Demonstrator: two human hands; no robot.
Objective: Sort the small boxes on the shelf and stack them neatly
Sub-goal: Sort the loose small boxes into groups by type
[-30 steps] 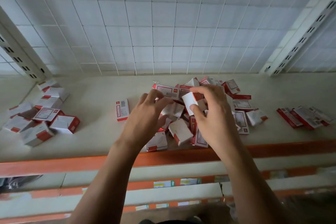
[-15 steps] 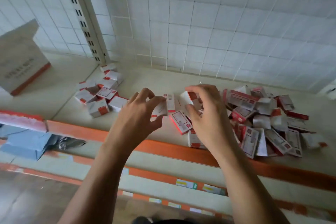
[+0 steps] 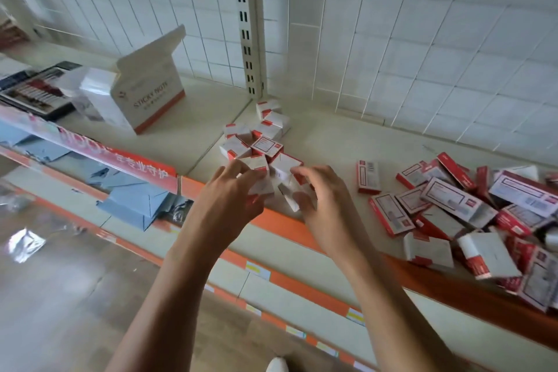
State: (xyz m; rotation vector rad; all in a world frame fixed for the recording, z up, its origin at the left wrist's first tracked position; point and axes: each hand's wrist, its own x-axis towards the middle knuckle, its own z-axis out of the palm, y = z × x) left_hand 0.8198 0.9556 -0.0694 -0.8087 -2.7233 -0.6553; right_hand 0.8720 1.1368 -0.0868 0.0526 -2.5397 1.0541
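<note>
- Hands meet at the front edge of the shelf [image 3: 332, 136], near its left end, where sorted boxes are gathered.
- Left hand [image 3: 232, 193]: fingers are curled and clamped on a box [image 3: 261, 175] pressed against the stack, probably to square it up.
- Right hand [image 3: 324, 205]: thumb and fingers pinch a second box [image 3: 290, 204] just beside the first. Blur hides the exact contact.
- Stack [image 3: 259, 139]: white-and-red boxes run from the back-left corner, by the upright [image 3: 249, 39], to the front edge. The corner likely serves as a stop.
- Pile [image 3: 468, 211]: loose boxes lie toward the right end, well apart from the stack. Most sorting appears to remain.
- Writing: carton [image 3: 151, 96] reads "STICKY NOTE" and banner [image 3: 133, 166] shows "专业守护". Box labels are illegible.
</note>
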